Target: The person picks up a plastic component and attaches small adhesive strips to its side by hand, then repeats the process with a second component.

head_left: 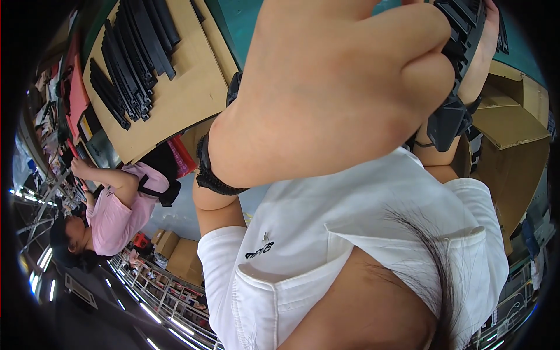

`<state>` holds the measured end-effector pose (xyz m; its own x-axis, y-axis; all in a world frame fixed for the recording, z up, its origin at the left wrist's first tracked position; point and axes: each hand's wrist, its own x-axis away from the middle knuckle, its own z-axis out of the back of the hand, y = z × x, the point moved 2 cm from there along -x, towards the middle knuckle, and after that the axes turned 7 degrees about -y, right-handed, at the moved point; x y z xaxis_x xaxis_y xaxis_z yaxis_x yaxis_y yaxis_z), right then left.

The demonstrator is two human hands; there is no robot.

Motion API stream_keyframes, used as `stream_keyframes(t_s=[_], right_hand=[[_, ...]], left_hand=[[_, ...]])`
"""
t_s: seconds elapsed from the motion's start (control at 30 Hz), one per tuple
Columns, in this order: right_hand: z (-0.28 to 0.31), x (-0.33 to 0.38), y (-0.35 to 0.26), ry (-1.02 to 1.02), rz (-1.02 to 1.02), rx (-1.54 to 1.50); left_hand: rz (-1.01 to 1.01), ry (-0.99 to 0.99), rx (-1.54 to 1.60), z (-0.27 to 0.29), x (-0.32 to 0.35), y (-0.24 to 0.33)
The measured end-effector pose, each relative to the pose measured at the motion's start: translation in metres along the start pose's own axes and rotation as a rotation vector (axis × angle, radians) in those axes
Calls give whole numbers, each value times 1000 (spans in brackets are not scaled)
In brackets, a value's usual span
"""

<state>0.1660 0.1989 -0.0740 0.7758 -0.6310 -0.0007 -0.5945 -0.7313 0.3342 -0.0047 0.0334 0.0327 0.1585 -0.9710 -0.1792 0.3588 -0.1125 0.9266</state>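
My left hand (332, 87) fills the middle of the view, very close to the camera. Its fingers are curled against a black ribbed plastic part (452, 119), and a black band sits around its wrist. My right hand (483, 55) is at the upper right behind the same part, holding its far side. Only part of that hand shows. The black part runs from the top edge down between the two hands. Below them I see my own white shirt (326, 233).
A cardboard sheet (181, 99) at the upper left carries several long black plastic strips (131, 55). Brown cardboard boxes (513, 134) stand at the right. A person in a pink shirt (114, 213) works at the left. A teal surface (245, 23) lies behind my hands.
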Motion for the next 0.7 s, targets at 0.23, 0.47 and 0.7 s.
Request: stream_keyframes(t_s=[0.23,0.47,0.7], right_hand=[[2,-1,4,1,-12,-22],[2,-2,8,-5,-14,-37],[5,0,15,1,-23,-57]], left_hand=[[29,16,104,-9,4,-5],[49,21,213,-13,10,-8],[83,34,323,-18,13,-21]])
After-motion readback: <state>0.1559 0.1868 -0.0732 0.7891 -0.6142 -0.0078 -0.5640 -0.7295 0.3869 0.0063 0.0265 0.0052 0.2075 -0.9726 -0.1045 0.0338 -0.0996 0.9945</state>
